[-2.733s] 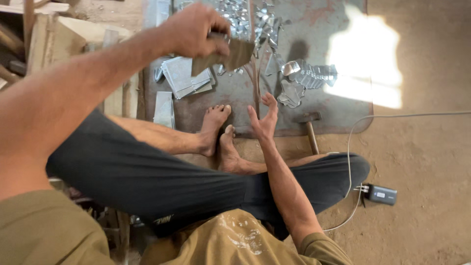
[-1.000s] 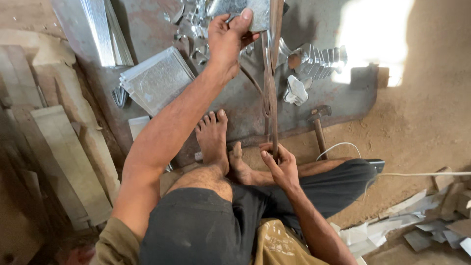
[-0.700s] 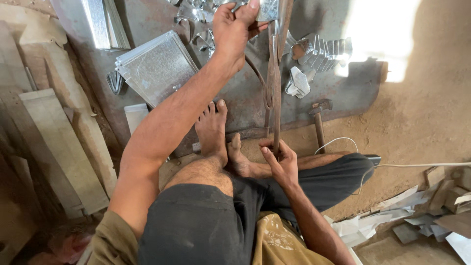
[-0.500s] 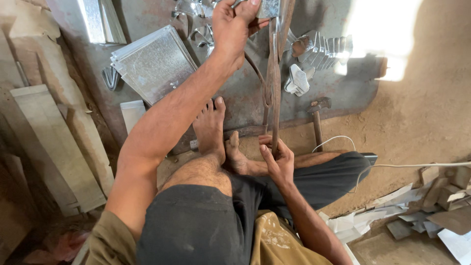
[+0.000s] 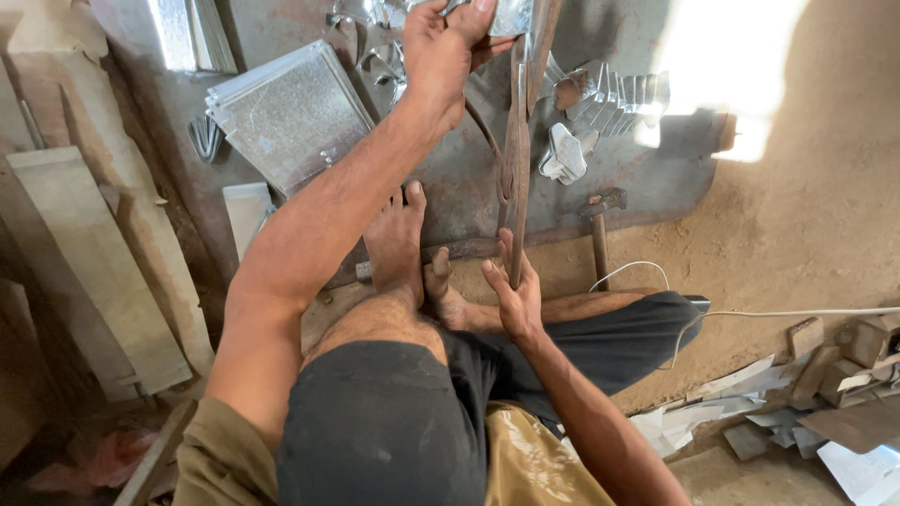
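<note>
item: small metal sheet piece [image 5: 511, 14], shiny grey, at the top edge of view, just left of the upper end of the long shears [image 5: 518, 159]. held in the left hand [image 5: 445, 56], fingers curled shut around it, arm stretched out over the dark metal floor plate [image 5: 450, 178].

item: long shears, rusty brown, running lengthwise from near the feet [image 5: 412, 253] up to the sheet piece. lower handle end sits in the right hand [image 5: 514, 295], fingers wrapped loosely about it, thumb side open; whether the blades bite the sheet cannot be told.

nearby: stack of flat galvanised sheets [image 5: 286, 117] left of the forearm; folded metal pieces [image 5: 609, 94] right of the shears; hammer [image 5: 600, 234] lying just right of the right hand; white cable [image 5: 750, 314] across the sandy ground.
</note>
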The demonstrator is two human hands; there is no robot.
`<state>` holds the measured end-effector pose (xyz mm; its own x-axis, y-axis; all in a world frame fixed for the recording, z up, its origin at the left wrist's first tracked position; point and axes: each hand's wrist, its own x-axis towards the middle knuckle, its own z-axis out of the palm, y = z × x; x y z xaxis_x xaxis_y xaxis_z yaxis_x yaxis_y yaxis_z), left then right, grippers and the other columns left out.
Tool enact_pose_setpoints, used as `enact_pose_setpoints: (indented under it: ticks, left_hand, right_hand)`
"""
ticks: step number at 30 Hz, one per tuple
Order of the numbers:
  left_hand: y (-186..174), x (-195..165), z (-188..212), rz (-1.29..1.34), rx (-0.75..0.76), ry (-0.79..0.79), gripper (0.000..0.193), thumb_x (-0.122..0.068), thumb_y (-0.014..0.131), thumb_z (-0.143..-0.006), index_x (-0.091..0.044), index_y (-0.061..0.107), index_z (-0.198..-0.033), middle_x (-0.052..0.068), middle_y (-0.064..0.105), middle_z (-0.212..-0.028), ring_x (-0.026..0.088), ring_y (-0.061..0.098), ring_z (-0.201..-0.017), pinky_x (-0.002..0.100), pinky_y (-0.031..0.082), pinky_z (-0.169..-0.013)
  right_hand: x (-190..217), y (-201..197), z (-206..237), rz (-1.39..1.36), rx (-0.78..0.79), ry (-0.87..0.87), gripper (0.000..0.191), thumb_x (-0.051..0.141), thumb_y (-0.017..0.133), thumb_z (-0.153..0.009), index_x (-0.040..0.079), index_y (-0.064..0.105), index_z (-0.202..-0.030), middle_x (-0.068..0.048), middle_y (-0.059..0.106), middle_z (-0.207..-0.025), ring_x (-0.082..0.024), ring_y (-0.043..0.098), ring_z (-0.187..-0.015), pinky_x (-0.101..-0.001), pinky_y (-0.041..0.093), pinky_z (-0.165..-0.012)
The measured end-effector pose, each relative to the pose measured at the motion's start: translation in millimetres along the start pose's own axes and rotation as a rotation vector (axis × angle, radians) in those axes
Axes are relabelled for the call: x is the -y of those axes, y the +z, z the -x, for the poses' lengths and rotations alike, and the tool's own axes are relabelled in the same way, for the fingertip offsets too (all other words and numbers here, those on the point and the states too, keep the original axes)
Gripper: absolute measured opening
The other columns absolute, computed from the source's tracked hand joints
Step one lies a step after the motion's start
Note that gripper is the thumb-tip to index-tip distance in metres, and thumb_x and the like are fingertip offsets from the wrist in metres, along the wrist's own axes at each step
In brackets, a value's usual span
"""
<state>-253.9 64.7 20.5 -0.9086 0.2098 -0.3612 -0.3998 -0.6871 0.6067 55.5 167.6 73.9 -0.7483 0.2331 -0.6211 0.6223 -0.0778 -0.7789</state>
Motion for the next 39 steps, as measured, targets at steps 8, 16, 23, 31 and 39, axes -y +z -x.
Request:
enact_pose_setpoints:
  ticks: [8,16,23,31,39]
  left_hand:
    - [-6.0,5.3,0.6,0.016,0.113,0.099,0.007,-0.011,0.073,-0.103,-0.004,0.074,-0.103,-0.005,0.062,-0.076,0.008,0.061,-0.07,0.04,0.067,-0.082]
    - [-2.2,3.1,-0.4,-0.069,0.136,0.182,0.023,-0.013,0.073,-0.103,-0.006,0.067,-0.083,-0.004,0.059,-0.071,0.007,0.06,-0.066,0.039,0.067,-0.078]
    - [-5.0,5.0,11.1,-0.086,0.149,0.144,0.021,-0.018,0.073,-0.098,0.001,0.073,-0.089,0.003,0.074,-0.079,0.013,0.072,-0.073,0.035,0.064,-0.076]
    - [3.2,4.0,33.9,0.01,0.014,0.191,0.018,-0.017,0.07,-0.101,-0.001,0.066,-0.109,0.004,0.072,-0.091,0.013,0.071,-0.083,0.034,0.062,-0.081]
    - [11.7,19.0,26.8,-0.041,-0.264,0.597,0.031,-0.019,0.047,-0.115,0.003,0.06,-0.099,0.011,0.072,-0.087,0.019,0.072,-0.081,0.035,0.063,-0.083]
  right_hand:
    - [-29.9,-5.6,-28.0,0.213,-0.009,-0.159,0.064,0.011,0.072,-0.095,-0.005,0.047,-0.152,-0.02,0.06,-0.142,-0.029,0.055,-0.133,-0.0373,0.045,-0.113]
    - [-24.2,-7.3,-42.9,0.296,-0.061,-0.306,0.069,0.007,0.063,-0.089,0.0,0.041,-0.154,-0.017,0.053,-0.148,-0.029,0.052,-0.138,-0.0394,0.043,-0.114]
    - [2.4,-7.0,0.0,0.152,0.053,-0.124,0.064,0.018,0.058,-0.104,0.002,0.029,-0.159,-0.014,0.037,-0.163,-0.026,0.035,-0.15,-0.0388,0.033,-0.119]
    - [-21.2,-8.1,-20.5,0.07,0.082,-0.141,0.066,0.011,0.061,-0.101,0.001,0.032,-0.159,-0.022,0.032,-0.169,-0.03,0.028,-0.158,-0.0385,0.025,-0.126]
    - [-30.8,-16.9,-17.4,0.218,0.13,-0.177,0.048,0.008,0.054,-0.097,-0.003,0.062,-0.143,-0.025,0.027,-0.173,-0.032,0.028,-0.162,-0.0423,0.037,-0.12]
